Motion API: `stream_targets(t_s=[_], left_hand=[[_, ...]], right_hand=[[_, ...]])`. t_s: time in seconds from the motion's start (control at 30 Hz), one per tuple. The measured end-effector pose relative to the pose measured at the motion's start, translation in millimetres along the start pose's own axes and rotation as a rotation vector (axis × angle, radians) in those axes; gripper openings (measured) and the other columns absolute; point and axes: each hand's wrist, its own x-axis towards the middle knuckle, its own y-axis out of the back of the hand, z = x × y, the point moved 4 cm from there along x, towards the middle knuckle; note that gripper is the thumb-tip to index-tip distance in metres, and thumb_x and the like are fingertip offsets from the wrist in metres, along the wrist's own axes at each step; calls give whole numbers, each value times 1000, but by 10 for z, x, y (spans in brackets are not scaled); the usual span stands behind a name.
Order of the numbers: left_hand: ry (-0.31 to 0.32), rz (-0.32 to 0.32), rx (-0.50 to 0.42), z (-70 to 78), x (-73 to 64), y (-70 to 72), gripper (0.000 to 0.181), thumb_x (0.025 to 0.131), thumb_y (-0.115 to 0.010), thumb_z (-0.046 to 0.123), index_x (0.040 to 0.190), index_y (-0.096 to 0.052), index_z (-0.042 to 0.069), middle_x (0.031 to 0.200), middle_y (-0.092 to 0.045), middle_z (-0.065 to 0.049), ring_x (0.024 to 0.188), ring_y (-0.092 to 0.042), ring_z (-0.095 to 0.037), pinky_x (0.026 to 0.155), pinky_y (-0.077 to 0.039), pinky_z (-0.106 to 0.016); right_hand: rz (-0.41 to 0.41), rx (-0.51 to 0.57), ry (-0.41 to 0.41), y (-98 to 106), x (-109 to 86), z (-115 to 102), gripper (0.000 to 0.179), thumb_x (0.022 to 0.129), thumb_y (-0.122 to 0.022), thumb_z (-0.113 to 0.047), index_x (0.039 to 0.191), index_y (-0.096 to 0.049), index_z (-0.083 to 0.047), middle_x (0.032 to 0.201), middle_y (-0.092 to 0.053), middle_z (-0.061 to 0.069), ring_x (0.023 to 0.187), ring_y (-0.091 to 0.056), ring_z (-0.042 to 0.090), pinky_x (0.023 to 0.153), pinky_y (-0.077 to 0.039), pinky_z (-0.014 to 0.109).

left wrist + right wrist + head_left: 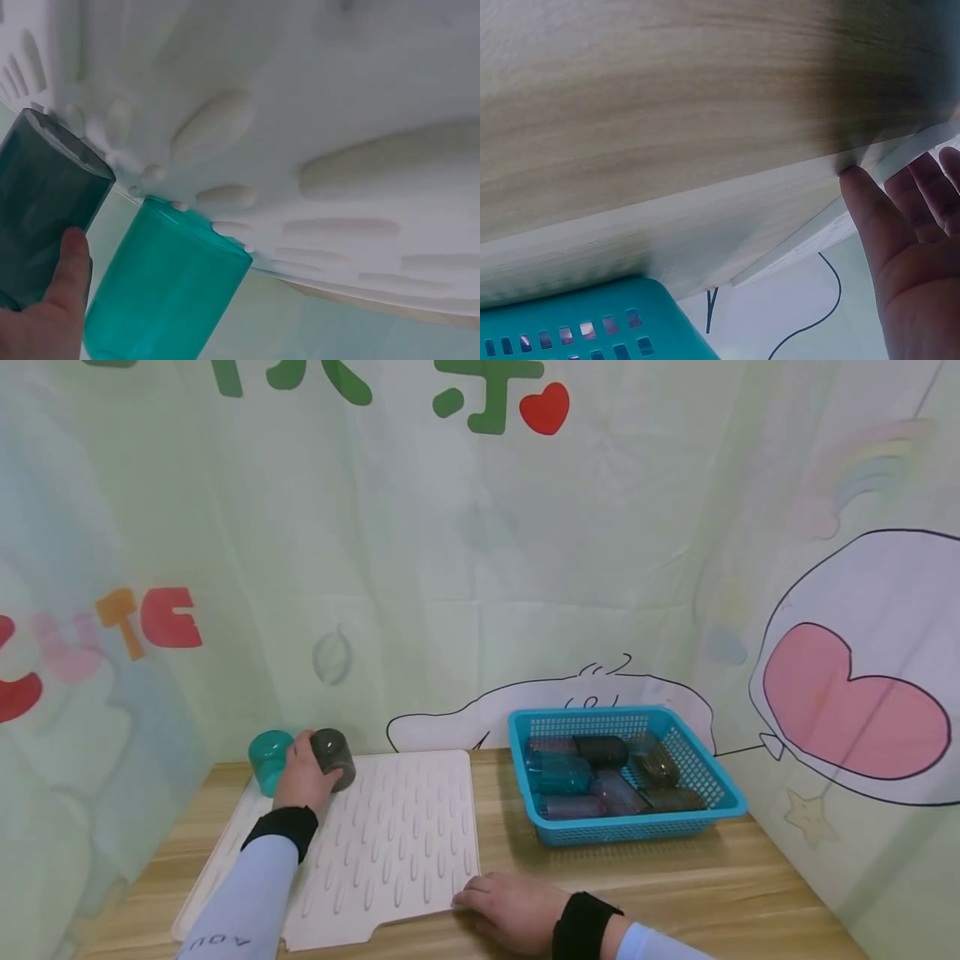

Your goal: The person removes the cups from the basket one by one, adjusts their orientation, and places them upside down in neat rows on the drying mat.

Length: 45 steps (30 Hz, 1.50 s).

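My left hand (pixel 303 781) grips a dark grey see-through cup (pixel 333 758) at the back of a white ridged draining board (pixel 405 835). A teal see-through cup (pixel 267 756) stands just left of that hand, at the board's back left corner. In the left wrist view, a finger lies along the side of the grey cup (pixel 49 202), and the teal cup (pixel 169 277) is apart from it. At the board's front right corner, my right hand (pixel 517 906) rests with its fingertips on the edge, holding nothing. Its fingers (pixel 870 206) look relaxed in the right wrist view.
A blue plastic basket (pixel 630 837) stands on the wooden table (pixel 675 877) right of the board. Several see-through cups (pixel 558 774) in teal, grey, brown and purple tints lie in it. A printed curtain (pixel 465 610) hangs behind the table and along both sides.
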Motion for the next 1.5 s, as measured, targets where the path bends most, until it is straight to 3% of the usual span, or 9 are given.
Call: stream_targets(t_s=[0.37,0.67,0.83,1.0,1.13,1.2,1.27,1.5], left_hand=[[-31,10,52,90,-48,7,78,86,-68,13,142,-17,-6,135,-30,-39,110,-45,-52,89,-46,-62],[-43,9,65,57,-45,-10,81,86,-69,14,144,-16,-5,136,-28,-40,108,-47,-52,89,-47,-62],[-63,17,54,53,-61,38,81,86,-68,14,144,-15,-7,137,-25,-40,112,-41,-54,92,-44,-63],[-126,92,44,97,-98,135,75,86,-67,15,141,-21,-9,135,-29,-39,116,-33,-54,95,-40,-64],[-216,220,22,208,-170,243,58,88,-61,12,134,-33,-11,126,-39,-36,114,-36,-49,94,-39,-62],[-249,246,0,275,-226,278,50,90,-57,10,131,-36,-11,120,-43,-33,110,-40,-46,92,-41,-60],[-250,210,-47,336,-304,293,46,92,-53,8,131,-37,-10,117,-46,-31,106,-43,-43,89,-44,-59],[-106,-126,-205,529,-658,181,46,100,-43,15,141,-29,-1,128,-47,-22,111,-47,-33,92,-49,-53]], right_hand=[[-22,4,-15,-14,6,1,38,99,-50,-28,136,-45,-21,127,-52,-11,114,-41,-3,96,-43,18],[-20,6,-12,30,7,-37,37,99,-50,-25,135,-47,-19,125,-54,-10,113,-42,-3,96,-43,18],[-36,26,-18,49,12,-48,37,99,-50,-25,135,-46,-19,127,-53,-9,114,-42,-3,96,-43,19],[-26,6,-10,9,7,-28,37,99,-49,-27,135,-46,-19,126,-53,-10,113,-42,-3,96,-43,18],[-20,13,-7,-20,8,-4,36,99,-50,-26,135,-46,-20,125,-53,-11,112,-43,-3,95,-44,18],[-25,28,-10,-21,12,6,36,99,-50,-26,134,-47,-20,125,-53,-10,112,-43,-3,95,-44,18],[-27,41,-14,-24,20,6,36,99,-50,-26,134,-47,-19,125,-54,-10,111,-43,-3,94,-44,18],[-9,40,-11,19,39,-11,35,97,-53,-23,131,-50,-16,121,-56,-8,109,-45,-1,92,-45,17]])
